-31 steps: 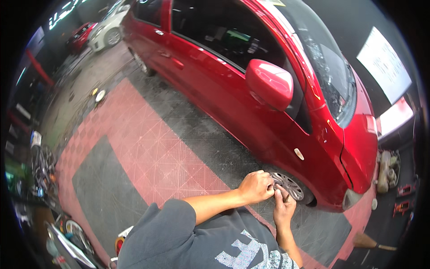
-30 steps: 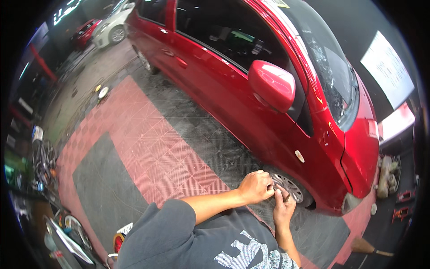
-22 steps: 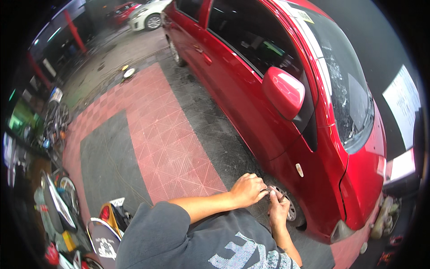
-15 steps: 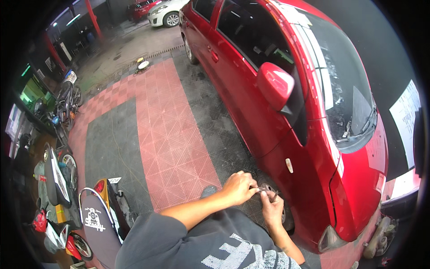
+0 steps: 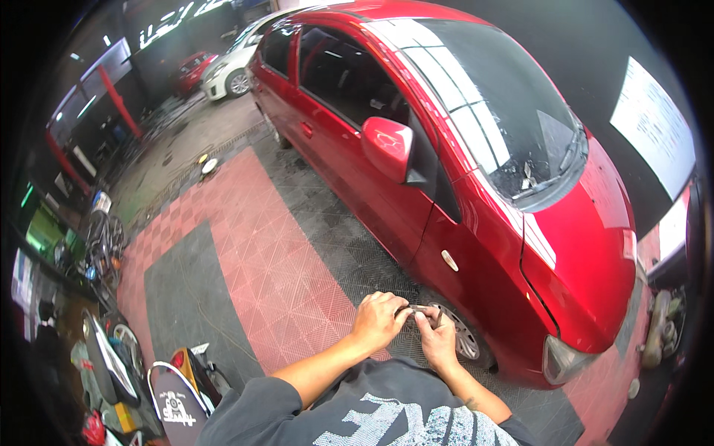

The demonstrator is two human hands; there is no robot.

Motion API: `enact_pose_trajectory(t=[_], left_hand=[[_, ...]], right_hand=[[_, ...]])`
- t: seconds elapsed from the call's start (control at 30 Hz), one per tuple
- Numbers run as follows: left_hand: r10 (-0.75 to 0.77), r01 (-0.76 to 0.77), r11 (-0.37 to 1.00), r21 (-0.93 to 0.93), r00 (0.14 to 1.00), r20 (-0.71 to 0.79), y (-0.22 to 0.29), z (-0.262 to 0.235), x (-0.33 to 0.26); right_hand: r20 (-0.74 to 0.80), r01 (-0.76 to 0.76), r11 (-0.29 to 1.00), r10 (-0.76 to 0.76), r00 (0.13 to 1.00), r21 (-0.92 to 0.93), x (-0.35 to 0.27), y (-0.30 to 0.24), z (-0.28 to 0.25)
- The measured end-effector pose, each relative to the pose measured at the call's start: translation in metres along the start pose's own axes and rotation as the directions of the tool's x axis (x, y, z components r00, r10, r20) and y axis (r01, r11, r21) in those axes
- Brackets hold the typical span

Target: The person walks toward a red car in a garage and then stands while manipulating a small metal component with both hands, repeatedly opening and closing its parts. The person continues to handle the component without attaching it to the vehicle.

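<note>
Both hands meet in front of my body and grip a small, slim, dark metal part (image 5: 425,308). My left hand (image 5: 378,321) pinches its left end between thumb and bent fingers. The right end sits in my right hand (image 5: 437,338), thumb pressed on top and fingers curled around it. What kind of part it is cannot be made out. Just beyond my hands stands a red car (image 5: 487,256), its front wheel (image 5: 462,334) partly hidden behind my right hand.
The car's side mirror (image 5: 388,149) juts out ahead of me. Parked motorcycles (image 5: 111,357) line the left side. Red and black floor tiles (image 5: 260,245) stretch ahead. A white car (image 5: 230,74) stands at the back, and a paper sheet (image 5: 654,123) hangs on the right wall.
My view has tilted up and turned right, so more of the red car's front and the back wall shows. Both hands keep their grip on the small metal part.
</note>
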State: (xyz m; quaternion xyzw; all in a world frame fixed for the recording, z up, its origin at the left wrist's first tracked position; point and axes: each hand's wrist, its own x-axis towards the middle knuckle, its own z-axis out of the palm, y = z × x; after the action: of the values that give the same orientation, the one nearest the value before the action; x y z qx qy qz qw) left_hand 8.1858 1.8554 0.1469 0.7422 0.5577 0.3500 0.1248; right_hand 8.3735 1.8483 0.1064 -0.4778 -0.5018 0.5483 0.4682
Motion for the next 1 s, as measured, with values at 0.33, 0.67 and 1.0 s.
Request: enact_pose_trajectory(t=[0.33,0.67,1.0], left_hand=[[0.199,-0.209,0.975,0.073,0.973,0.117,-0.016,-0.005,0.011],[0.353,-0.352,0.936,0.016,0.935,-0.032,-0.016,0.015,0.026],[0.378,-0.382,0.894,-0.234,0.924,-0.065,0.0,0.0,0.064]], right_hand=[[-0.053,0.028,0.998,-0.031,0.998,-0.049,0.003,0.0,0.017],[-0.284,0.152,0.972,-0.198,0.938,-0.179,-0.016,-0.01,0.025],[-0.324,0.018,0.984,0.04,0.945,0.176,-0.01,-0.041,0.002]])
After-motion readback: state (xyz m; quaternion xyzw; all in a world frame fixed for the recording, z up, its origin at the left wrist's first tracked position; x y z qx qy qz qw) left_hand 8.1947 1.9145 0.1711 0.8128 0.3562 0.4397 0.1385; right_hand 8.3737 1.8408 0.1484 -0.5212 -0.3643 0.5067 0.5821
